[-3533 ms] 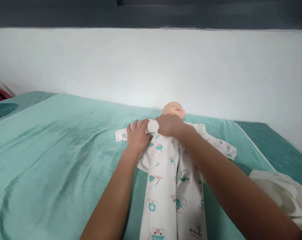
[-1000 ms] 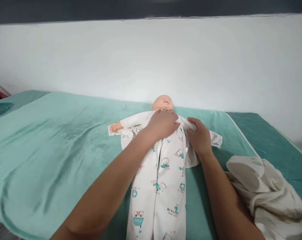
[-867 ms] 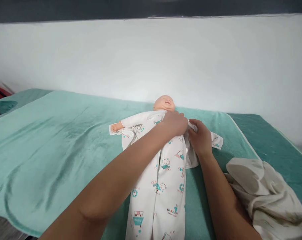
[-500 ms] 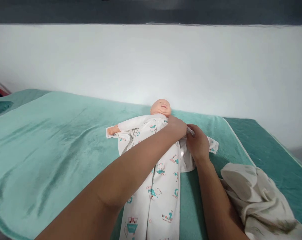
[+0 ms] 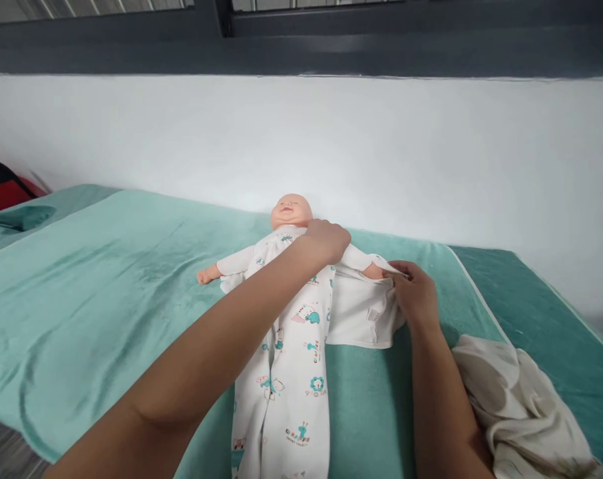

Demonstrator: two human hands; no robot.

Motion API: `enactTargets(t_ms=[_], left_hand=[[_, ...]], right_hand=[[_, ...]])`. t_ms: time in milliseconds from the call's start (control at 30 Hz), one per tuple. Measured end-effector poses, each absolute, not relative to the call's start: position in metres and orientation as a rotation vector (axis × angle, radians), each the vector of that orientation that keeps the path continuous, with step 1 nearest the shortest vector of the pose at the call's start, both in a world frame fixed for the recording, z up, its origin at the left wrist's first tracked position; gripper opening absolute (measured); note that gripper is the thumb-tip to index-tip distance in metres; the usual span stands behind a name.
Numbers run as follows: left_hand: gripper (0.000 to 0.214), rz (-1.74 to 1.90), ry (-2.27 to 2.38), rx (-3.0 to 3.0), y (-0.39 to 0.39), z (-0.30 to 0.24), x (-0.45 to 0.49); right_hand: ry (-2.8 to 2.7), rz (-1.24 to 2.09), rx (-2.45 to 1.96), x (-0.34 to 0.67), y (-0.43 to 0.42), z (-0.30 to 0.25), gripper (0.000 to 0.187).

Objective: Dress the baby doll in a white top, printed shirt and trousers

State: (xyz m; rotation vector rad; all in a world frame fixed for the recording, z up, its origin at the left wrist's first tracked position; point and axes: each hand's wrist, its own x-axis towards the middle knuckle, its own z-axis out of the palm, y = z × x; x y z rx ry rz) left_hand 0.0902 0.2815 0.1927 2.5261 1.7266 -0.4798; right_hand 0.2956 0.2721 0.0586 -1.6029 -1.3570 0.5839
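A baby doll lies on its back in white printed footed clothing. At the doll's shoulder on the right side, my left hand is closed with its fingers curled under; what they grip is hidden. My right hand pinches the edge of a white baby shirt, stretched out beside the doll's body. The doll's hand on that side shows at the cloth's opening, just left of my right fingertips. Its other hand rests bare on the blanket.
A light green blanket covers the surface, with a darker green cover at right. Crumpled cream cloth lies beside my right forearm. Behind the doll stands a white wall. Something red and black sits at far left.
My right hand has moved outward to the right, spreading the shirt and uncovering the doll's hand there. The doll appears farther left, and the view has tilted up.
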Motion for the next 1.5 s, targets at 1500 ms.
enactTargets(t_ms=[1500], left_hand=[[0.018, 1.356, 1.589, 2.119, 0.216, 0.086, 0.004]], right_hand=[[-1.831, 0.866, -1.028, 0.198, 0.237, 0.066, 0.048]])
